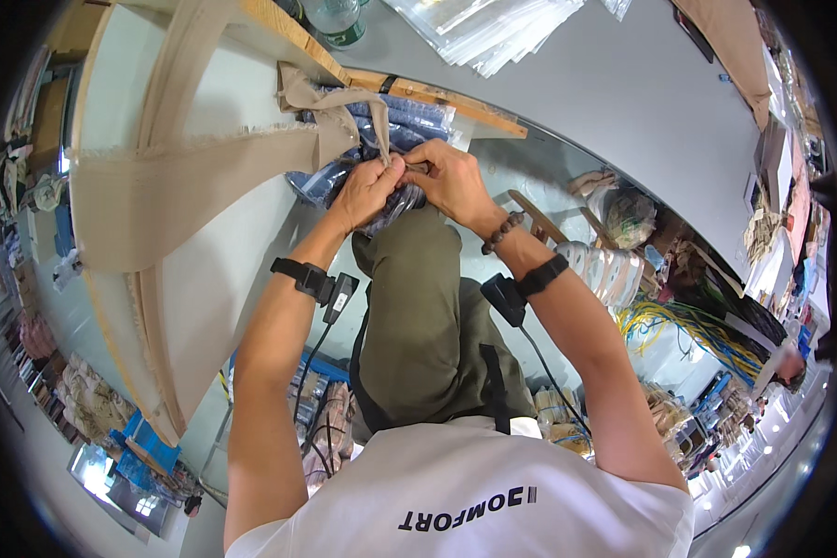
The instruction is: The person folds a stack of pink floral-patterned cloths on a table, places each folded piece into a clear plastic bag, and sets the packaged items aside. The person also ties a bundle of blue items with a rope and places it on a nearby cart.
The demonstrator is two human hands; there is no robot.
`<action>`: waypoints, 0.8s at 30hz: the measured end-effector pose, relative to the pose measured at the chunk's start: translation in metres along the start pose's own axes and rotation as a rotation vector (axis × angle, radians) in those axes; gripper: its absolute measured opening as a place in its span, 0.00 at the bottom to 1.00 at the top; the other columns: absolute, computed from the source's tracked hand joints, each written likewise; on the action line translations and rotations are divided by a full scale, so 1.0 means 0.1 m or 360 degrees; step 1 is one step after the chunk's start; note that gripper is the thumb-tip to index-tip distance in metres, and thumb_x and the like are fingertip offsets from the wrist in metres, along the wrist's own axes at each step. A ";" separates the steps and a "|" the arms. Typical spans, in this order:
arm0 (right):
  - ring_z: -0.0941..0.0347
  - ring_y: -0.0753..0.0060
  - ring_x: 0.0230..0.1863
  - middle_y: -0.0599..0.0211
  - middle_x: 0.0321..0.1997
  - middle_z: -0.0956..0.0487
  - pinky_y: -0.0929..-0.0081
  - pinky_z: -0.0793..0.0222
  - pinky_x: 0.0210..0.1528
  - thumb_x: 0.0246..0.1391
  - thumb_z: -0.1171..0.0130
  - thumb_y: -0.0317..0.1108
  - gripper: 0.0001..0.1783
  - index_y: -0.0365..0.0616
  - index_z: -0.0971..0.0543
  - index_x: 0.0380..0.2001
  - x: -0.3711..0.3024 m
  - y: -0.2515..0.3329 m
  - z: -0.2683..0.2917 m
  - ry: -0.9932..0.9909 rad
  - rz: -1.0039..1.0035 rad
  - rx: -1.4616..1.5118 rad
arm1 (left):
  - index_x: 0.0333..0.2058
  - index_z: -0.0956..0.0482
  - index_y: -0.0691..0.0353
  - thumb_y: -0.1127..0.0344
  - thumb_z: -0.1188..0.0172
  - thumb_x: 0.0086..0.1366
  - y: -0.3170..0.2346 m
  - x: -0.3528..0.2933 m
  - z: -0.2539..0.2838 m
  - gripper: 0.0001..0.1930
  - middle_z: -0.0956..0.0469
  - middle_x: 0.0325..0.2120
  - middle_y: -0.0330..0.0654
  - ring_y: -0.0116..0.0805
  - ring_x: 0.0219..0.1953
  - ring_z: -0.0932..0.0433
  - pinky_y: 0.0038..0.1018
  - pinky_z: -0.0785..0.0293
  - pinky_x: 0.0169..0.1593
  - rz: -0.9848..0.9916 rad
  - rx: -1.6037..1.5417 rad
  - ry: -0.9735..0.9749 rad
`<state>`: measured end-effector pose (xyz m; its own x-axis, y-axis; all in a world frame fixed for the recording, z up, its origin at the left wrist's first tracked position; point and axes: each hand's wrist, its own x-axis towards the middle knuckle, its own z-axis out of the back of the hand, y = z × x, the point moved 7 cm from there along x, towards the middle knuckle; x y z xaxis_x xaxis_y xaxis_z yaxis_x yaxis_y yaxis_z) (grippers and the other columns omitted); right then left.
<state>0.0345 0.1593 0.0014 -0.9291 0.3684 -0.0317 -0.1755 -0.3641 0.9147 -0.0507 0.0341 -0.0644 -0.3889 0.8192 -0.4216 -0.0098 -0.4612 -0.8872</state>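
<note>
In front of my raised knee, my left hand (370,193) and my right hand (451,184) meet with fingertips pinched close together. Both grip a beige cloth strip (378,113), whose narrow end runs down into the fingers. Under and behind them is a bundle of dark blue folded fabric (423,113) in clear, shiny plastic. The strip passes over this bundle, and my olive-trousered leg (409,288) is up against its near side. Exactly how the strip is looped or knotted is hidden by the fingers.
A wide beige cloth with frayed edges (149,200) lies across a pale wood-edged board (112,344) at left. A grey table (614,102) holds plastic bags (493,28) and a bottle (337,23). Yellow straps (679,325) and packed bundles lie at right. Cables hang from both wrist straps.
</note>
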 end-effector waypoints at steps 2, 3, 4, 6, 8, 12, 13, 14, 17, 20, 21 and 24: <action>0.19 0.54 0.35 0.59 0.34 0.18 0.65 0.23 0.36 0.50 0.32 0.25 0.05 0.41 0.19 0.31 -0.01 -0.08 -0.05 -0.0112 0.0003 0.0060 | 0.35 0.19 0.68 0.45 0.55 0.77 0.01 -0.03 0.02 0.28 0.24 0.23 0.41 0.31 0.27 0.28 0.30 0.29 0.35 0.0176 -0.0166 -0.0034; 0.19 0.54 0.35 0.60 0.34 0.18 0.65 0.23 0.35 0.51 0.32 0.25 0.05 0.42 0.19 0.32 0.01 -0.09 -0.05 -0.0153 0.0015 0.0091 | 0.37 0.19 0.68 0.45 0.55 0.78 -0.05 -0.04 0.03 0.29 0.23 0.23 0.39 0.24 0.25 0.29 0.26 0.31 0.31 0.0107 -0.0195 -0.0074; 0.19 0.54 0.35 0.60 0.34 0.18 0.65 0.23 0.35 0.51 0.33 0.25 0.05 0.42 0.19 0.32 0.02 -0.11 -0.04 -0.0173 0.0010 0.0115 | 0.38 0.19 0.68 0.45 0.55 0.78 -0.06 -0.05 0.04 0.28 0.23 0.23 0.39 0.24 0.24 0.29 0.25 0.31 0.30 0.0138 -0.0249 -0.0116; 0.20 0.55 0.32 0.63 0.31 0.20 0.64 0.24 0.31 0.48 0.33 0.24 0.08 0.44 0.19 0.34 0.03 -0.01 0.00 -0.0168 0.0206 -0.0119 | 0.41 0.20 0.68 0.46 0.55 0.78 -0.08 -0.07 0.05 0.27 0.22 0.24 0.39 0.23 0.22 0.29 0.23 0.31 0.28 0.0196 -0.0366 -0.0200; 0.21 0.55 0.33 0.62 0.30 0.22 0.63 0.25 0.32 0.46 0.34 0.23 0.11 0.44 0.19 0.35 0.05 0.08 0.02 -0.0080 0.0352 -0.0397 | 0.44 0.21 0.67 0.48 0.55 0.79 -0.14 -0.06 0.05 0.25 0.22 0.24 0.39 0.22 0.21 0.29 0.22 0.32 0.26 0.0119 -0.0462 -0.0228; 0.22 0.54 0.38 0.59 0.30 0.23 0.60 0.25 0.38 0.45 0.38 0.22 0.12 0.43 0.18 0.36 0.05 0.15 -0.07 0.0344 0.0612 -0.0756 | 0.49 0.25 0.67 0.53 0.51 0.78 -0.14 -0.06 0.04 0.19 0.21 0.25 0.39 0.22 0.21 0.29 0.21 0.32 0.26 0.0125 -0.0672 -0.0183; 0.22 0.53 0.39 0.58 0.30 0.23 0.59 0.25 0.39 0.46 0.38 0.23 0.10 0.42 0.18 0.35 0.06 0.12 -0.09 0.0431 0.0615 -0.0811 | 0.50 0.25 0.67 0.56 0.49 0.77 -0.16 -0.07 0.05 0.17 0.20 0.27 0.40 0.22 0.22 0.28 0.21 0.31 0.27 0.0099 -0.0631 -0.0191; 0.22 0.52 0.40 0.57 0.31 0.22 0.59 0.26 0.40 0.47 0.39 0.23 0.09 0.41 0.18 0.34 0.07 0.11 -0.12 0.0552 0.0651 -0.0832 | 0.50 0.26 0.67 0.59 0.46 0.76 -0.15 -0.08 0.04 0.15 0.20 0.28 0.40 0.22 0.23 0.27 0.20 0.30 0.28 0.0115 -0.0600 -0.0174; 0.21 0.58 0.36 0.59 0.31 0.19 0.61 0.27 0.39 0.53 0.39 0.26 0.06 0.36 0.17 0.33 0.20 -0.10 -0.10 0.0717 0.0152 -0.0136 | 0.51 0.27 0.67 0.66 0.39 0.71 -0.19 -0.18 0.12 0.14 0.18 0.32 0.41 0.22 0.27 0.25 0.20 0.27 0.31 -0.0003 -0.0706 -0.0470; 0.23 0.69 0.33 0.60 0.30 0.18 0.65 0.28 0.38 0.58 0.40 0.29 0.08 0.35 0.16 0.35 0.18 -0.36 -0.16 0.0806 -0.0520 0.0318 | 0.43 0.22 0.66 0.71 0.30 0.62 -0.29 -0.32 0.15 0.13 0.17 0.38 0.40 0.22 0.30 0.22 0.21 0.25 0.35 -0.0186 -0.0472 -0.0715; 0.24 0.72 0.33 0.62 0.29 0.18 0.66 0.29 0.38 0.59 0.39 0.30 0.09 0.36 0.16 0.36 0.18 -0.37 -0.16 0.0783 -0.0567 0.0417 | 0.40 0.21 0.65 0.70 0.29 0.61 -0.34 -0.35 0.11 0.12 0.17 0.38 0.39 0.23 0.30 0.22 0.21 0.25 0.34 -0.0248 -0.0256 -0.0694; 0.26 0.76 0.31 0.64 0.29 0.18 0.67 0.28 0.38 0.59 0.39 0.30 0.08 0.38 0.15 0.38 0.11 -0.40 -0.18 0.0737 -0.0730 0.0623 | 0.30 0.21 0.64 0.70 0.27 0.57 -0.41 -0.41 0.10 0.09 0.20 0.37 0.39 0.33 0.34 0.21 0.28 0.24 0.39 -0.0356 0.0172 -0.0745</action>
<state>0.0257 0.1622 -0.0430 -0.8478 -0.0186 -0.5300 -0.5290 0.1011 0.8426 -0.0435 0.0157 -0.0090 -0.7359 0.6731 -0.0737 -0.2248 -0.3456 -0.9111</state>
